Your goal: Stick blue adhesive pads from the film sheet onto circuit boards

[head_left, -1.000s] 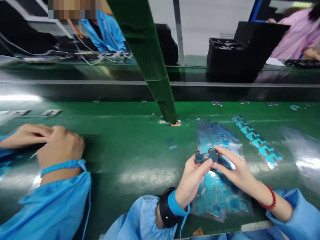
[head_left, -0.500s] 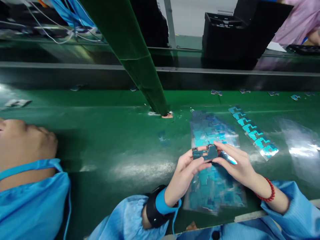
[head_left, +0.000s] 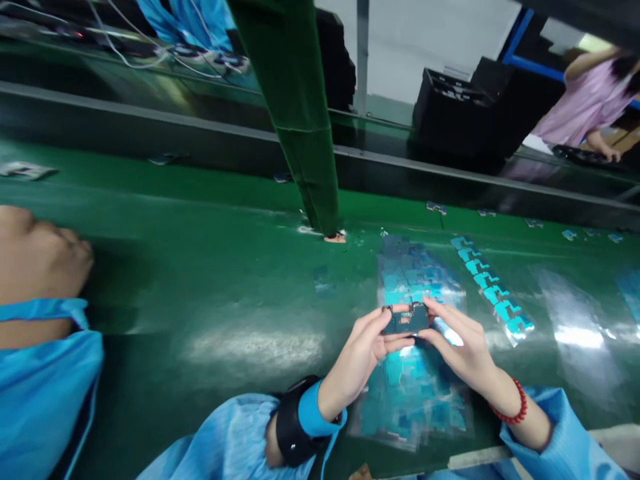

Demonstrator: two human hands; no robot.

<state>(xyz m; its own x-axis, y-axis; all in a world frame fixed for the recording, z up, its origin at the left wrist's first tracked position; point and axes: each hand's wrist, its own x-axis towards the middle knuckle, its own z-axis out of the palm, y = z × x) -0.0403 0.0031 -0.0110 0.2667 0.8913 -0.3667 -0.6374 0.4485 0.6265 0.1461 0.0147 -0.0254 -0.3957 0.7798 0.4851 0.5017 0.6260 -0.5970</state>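
A small dark circuit board (head_left: 413, 321) with a notch and a cut-out is held up between my two hands. My left hand (head_left: 361, 347) grips its left end with thumb and fingers. On the right end, my right hand (head_left: 459, 339) pinches the board between thumb and fingertips. Beneath both hands lies a pile of clear sheets bearing blue stickers (head_left: 400, 387), partly hidden by my hands. To the right of the pile, a separate strip of blue board-shaped stickers (head_left: 490, 283) lies slanted on the green bench mat (head_left: 240, 293).
A green post (head_left: 313, 133) rises from the mat. Small boards (head_left: 436, 208) lie along the back ledge. Clear film (head_left: 570, 327) is at right. Another person's fist (head_left: 40, 257) rests at left. Black bins (head_left: 450, 113) and a person in pink (head_left: 575, 113) are across the bench.
The view has tilted and shifted. The board is turned slightly between my fingers, and my left thumb has moved up to its left end. Both hands still hold it.
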